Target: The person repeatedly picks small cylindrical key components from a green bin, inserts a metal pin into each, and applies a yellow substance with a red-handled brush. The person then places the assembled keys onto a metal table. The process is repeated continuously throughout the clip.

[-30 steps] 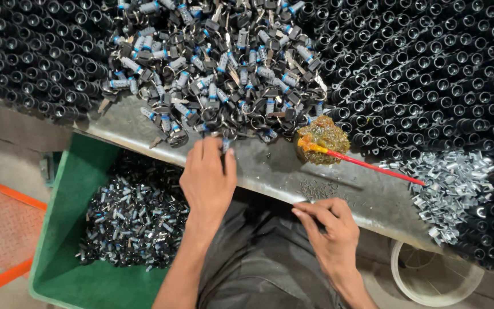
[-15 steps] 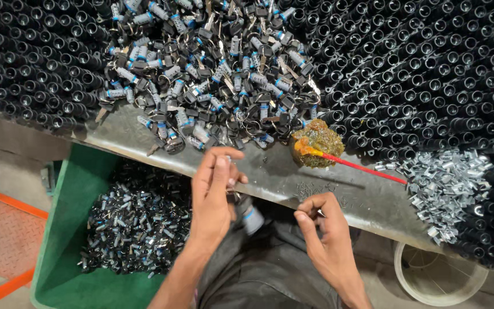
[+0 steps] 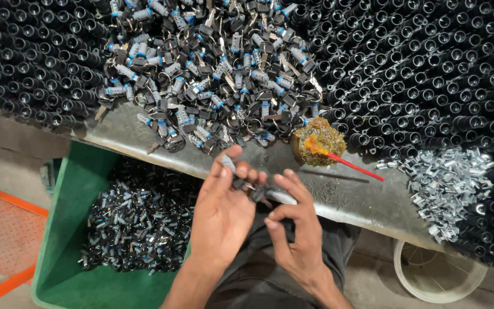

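My left hand (image 3: 221, 214) and my right hand (image 3: 295, 232) meet at the front edge of a grey metal bench (image 3: 350, 200). Between their fingers they hold a small lock cylinder with black keys (image 3: 255, 191), partly hidden by the fingers. Just beyond lies a big pile of similar cylinders with keys and blue bands (image 3: 212, 74). A lump of amber grease (image 3: 317, 142) with a red-handled stick (image 3: 353, 166) in it sits to the right of the hands.
Rows of black tubes (image 3: 424, 63) cover the bench at left and right. A heap of shiny metal clips (image 3: 447, 183) lies at the right. Below the bench stand a green crate (image 3: 70, 229) holding lock parts, a white bucket (image 3: 438, 274) and an orange floor mat (image 3: 1, 229).
My left hand came back from the pile with a lock cylinder. My right hand rose to meet it, and both now hold the piece together.
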